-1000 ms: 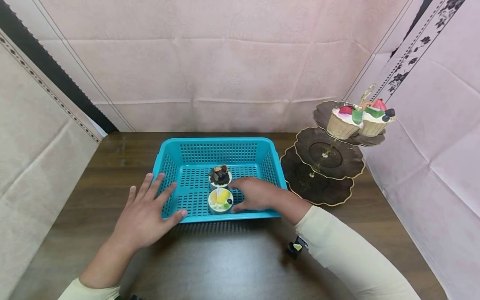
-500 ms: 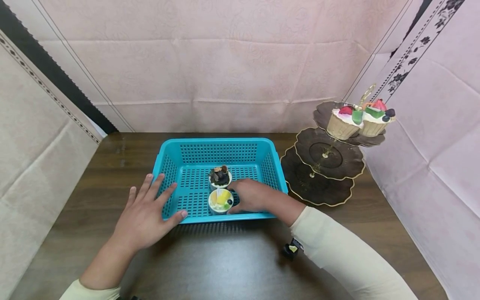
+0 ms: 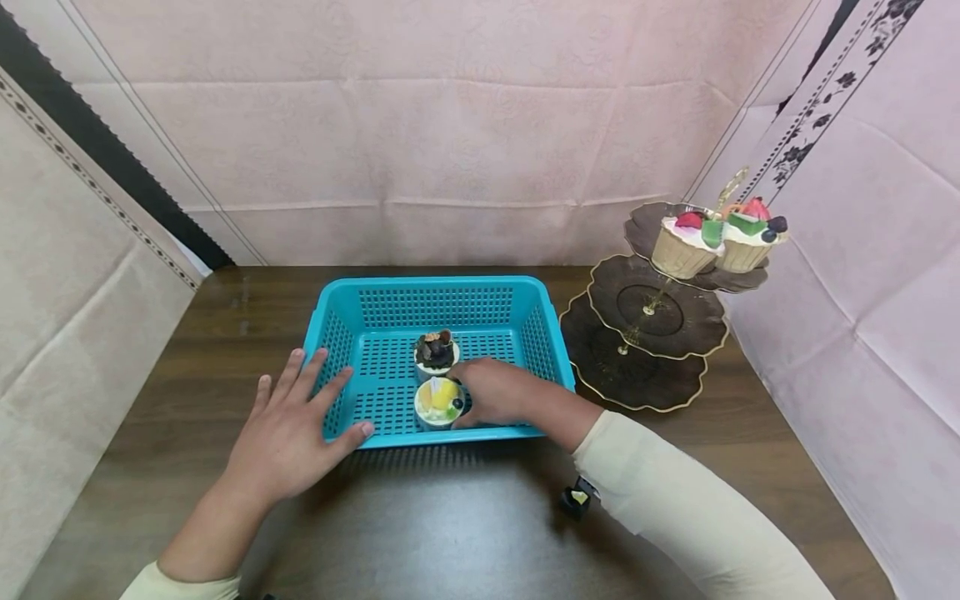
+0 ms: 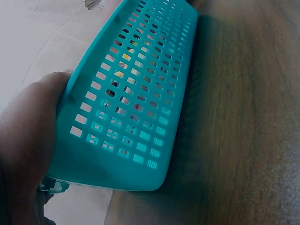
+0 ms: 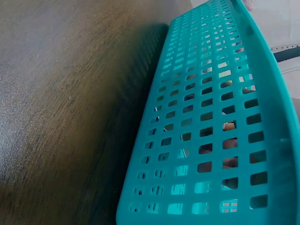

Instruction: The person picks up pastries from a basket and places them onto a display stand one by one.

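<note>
In the head view my left hand [image 3: 288, 433] rests with spread fingers on the left end of the blue plastic basket [image 3: 435, 283]; the left wrist view shows it at the rim. My right hand [image 3: 498, 392] reaches over the front right of the basket and grips a small cupcake with yellow fruit topping [image 3: 438, 404]. Its thumb is at the near side and its fingers go in behind, between that cupcake and a dark chocolate-topped cupcake [image 3: 437, 352]. The far fingertips are hidden. In the right wrist view the basket wall [image 5: 206, 117] covers most of the hand.
A three-tier stand [image 3: 637, 308] with gold-edged dark plates stands right of the basket. Two fruit-topped cupcakes [image 3: 682, 250] sit on its top tier. The wooden table [image 3: 420, 517] is bordered by cloth-covered walls [image 3: 480, 167] at the back and sides.
My right hand has slid slightly left, closing in on the yellow-topped cupcake. The chocolate-topped cupcake has shifted a little left. My left hand has stayed in place.
</note>
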{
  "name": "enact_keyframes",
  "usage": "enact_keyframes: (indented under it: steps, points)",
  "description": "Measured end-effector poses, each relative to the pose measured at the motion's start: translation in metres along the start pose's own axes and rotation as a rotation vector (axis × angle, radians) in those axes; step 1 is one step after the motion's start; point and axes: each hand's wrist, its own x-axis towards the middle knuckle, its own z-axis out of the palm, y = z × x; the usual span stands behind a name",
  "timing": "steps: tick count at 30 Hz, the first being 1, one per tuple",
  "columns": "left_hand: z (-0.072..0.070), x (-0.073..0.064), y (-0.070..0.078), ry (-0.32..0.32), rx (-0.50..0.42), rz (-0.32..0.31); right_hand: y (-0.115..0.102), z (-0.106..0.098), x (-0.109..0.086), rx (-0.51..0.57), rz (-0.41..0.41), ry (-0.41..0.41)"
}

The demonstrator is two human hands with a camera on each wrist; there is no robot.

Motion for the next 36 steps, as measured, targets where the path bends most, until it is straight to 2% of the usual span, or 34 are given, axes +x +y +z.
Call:
enact_keyframes:
  steps: [5,18,26,36]
  points:
    - [0.002,0.000,-0.001,0.002,0.005,-0.001,-0.002,0.000,0.003,0.004,0.007,-0.007]
    - [0.002,-0.001,-0.001,0.003,0.001,0.001,-0.001,0.003,0.005,0.067,-0.033,-0.017]
    - [0.003,-0.001,-0.001,0.005,-0.001,-0.001,0.003,0.002,-0.002,0.133,-0.020,0.001]
    - [0.001,0.000,0.000,0.008,-0.002,0.000,0.018,-0.001,-0.016,0.196,0.016,0.054]
